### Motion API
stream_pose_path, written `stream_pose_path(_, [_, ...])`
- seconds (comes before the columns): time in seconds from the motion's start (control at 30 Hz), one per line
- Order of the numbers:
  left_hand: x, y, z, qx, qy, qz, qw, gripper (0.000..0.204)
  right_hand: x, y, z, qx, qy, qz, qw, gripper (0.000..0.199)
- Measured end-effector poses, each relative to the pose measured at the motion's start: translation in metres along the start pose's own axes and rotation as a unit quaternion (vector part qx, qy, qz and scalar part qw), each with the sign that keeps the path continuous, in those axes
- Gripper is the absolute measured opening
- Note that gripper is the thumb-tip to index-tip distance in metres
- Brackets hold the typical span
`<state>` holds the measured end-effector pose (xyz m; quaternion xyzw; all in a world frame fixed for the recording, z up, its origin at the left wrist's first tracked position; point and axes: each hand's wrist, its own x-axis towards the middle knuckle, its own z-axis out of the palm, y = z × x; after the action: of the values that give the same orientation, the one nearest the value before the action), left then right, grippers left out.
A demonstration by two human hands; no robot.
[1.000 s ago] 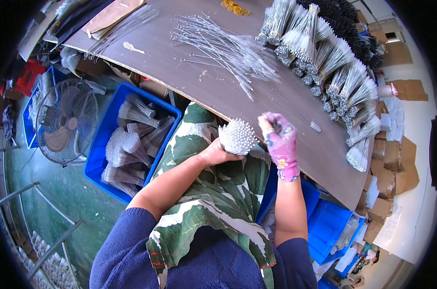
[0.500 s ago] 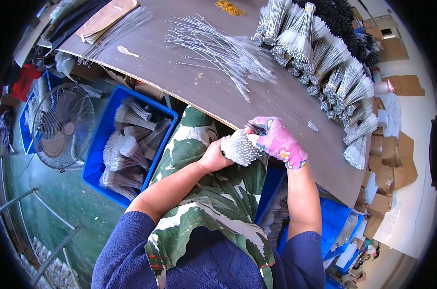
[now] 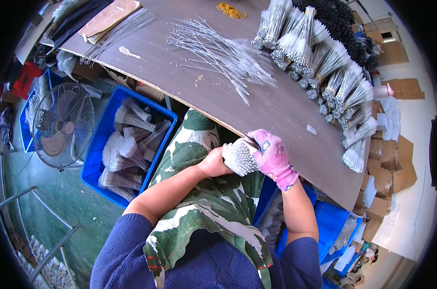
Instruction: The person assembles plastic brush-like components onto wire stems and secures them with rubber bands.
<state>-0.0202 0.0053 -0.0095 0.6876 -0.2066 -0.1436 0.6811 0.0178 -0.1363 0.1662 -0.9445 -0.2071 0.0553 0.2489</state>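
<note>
My bare left hand (image 3: 214, 163) is wrapped round a bundle of thin tube brushes (image 3: 239, 157), held over my lap just off the table's edge. The bundle's white dotted end faces up toward me. My right hand (image 3: 271, 156), in a pink flowered glove, is closed against the bundle's right side. A small dark pointed thing (image 3: 250, 141) sticks out at its fingers; most of it is hidden, so its kind does not show. Beyond my hands, a loose spread of wire-handled tube brushes (image 3: 223, 48) lies on the table, with one single brush (image 3: 311, 129) nearer.
Tied brush bundles (image 3: 334, 86) are piled along the right of the brown table (image 3: 180, 82), before black brushes (image 3: 331, 24). Yellow rubber bands (image 3: 231, 10) lie at the back. A blue bin (image 3: 91, 168) of bundles and a standing fan (image 3: 63, 126) are at left.
My right hand has shifted slightly left and down, closer over the bundle. The bundle has moved a little lower, still in my left hand.
</note>
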Motion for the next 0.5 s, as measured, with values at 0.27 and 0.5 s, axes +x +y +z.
stream_pose_path(0.27, [-0.005,-0.004,-0.009,-0.071,0.036,-0.068,0.994,0.045,0.007,-0.021,-0.097,0.297,0.484,0.003,0.823,0.005])
stream_pose_path(0.5, [-0.002,-0.006,-0.005,-0.081,0.022,-0.073,0.994,0.044,0.066,0.019,-0.059,0.525,0.450,0.157,0.705,0.008])
